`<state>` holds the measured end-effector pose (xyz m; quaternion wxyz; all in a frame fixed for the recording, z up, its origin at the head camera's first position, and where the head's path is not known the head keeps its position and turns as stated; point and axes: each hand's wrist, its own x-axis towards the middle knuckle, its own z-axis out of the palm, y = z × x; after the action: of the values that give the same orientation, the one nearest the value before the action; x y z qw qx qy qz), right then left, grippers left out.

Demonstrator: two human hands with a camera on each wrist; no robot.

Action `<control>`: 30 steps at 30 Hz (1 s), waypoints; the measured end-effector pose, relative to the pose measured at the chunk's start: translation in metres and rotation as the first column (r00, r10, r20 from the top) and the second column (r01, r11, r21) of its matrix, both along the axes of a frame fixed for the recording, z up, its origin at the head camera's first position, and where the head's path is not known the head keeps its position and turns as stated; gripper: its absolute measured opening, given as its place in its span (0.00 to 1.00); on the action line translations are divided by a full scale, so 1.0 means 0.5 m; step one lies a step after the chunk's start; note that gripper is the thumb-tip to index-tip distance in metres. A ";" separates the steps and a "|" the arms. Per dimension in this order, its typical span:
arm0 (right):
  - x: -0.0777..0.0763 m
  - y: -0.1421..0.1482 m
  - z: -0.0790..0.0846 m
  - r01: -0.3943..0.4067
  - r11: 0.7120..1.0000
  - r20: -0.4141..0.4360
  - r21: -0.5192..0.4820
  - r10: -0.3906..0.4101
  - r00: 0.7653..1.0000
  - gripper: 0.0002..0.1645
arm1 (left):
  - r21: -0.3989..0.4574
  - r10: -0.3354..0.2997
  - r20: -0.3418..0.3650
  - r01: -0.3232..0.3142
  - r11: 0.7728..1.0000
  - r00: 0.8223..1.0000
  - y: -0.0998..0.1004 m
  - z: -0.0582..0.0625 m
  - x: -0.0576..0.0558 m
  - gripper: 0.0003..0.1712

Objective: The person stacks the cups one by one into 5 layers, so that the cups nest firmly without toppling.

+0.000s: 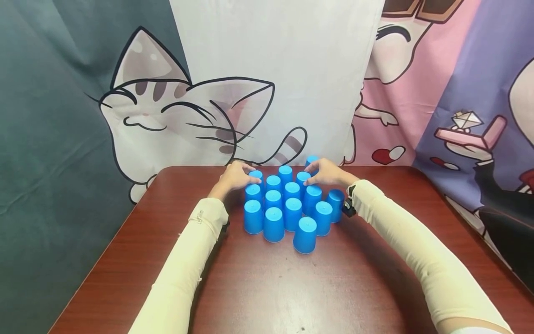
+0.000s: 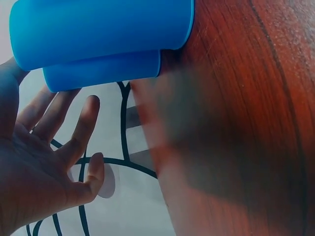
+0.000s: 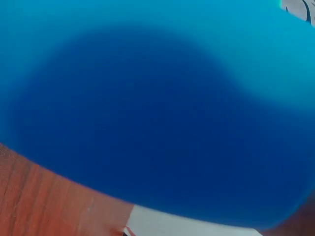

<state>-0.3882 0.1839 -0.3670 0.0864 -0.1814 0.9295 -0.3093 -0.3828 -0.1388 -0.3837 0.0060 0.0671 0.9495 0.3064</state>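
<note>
I have both sleeved arms [image 1: 417, 255] stretched forward over the counter [image 1: 246, 287], angled inward. Past the nearest blue cup [image 1: 305, 236], inverted blue cups [image 1: 293, 212] cluster. Beyond, my left hand [image 1: 236, 176] pinches the rear-left cup [image 1: 256, 175], thumb nearer me; my right hand [image 1: 329, 173] grips a rear-right cup [image 1: 302, 176].

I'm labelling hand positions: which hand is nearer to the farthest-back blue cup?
Right. The right hand partly covers that farthest-back blue cup in the head view; the left hand is farther off, at the back left of the other cups.
</note>
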 end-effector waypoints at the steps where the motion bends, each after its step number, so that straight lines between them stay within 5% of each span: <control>1: 0.000 0.001 -0.001 0.000 1.000 -0.001 -0.008 0.000 1.000 0.32 | 0.004 -0.001 -0.001 0.001 1.000 1.000 0.000 -0.001 0.000 0.33; 14: -0.004 0.068 0.034 0.106 0.977 0.037 -0.183 -0.101 0.994 0.32 | 0.019 -0.001 -0.022 0.001 1.000 1.000 -0.003 -0.011 -0.007 0.34; 30: -0.033 0.143 0.029 0.286 0.953 0.043 -0.095 -0.283 0.958 0.35 | 0.030 -0.006 -0.009 0.006 1.000 1.000 -0.002 -0.010 -0.004 0.34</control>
<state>-0.4046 0.2552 -0.3523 0.0454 -0.0452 0.9278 -0.3674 -0.3848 -0.1400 -0.3885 0.0015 0.0716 0.9446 0.3202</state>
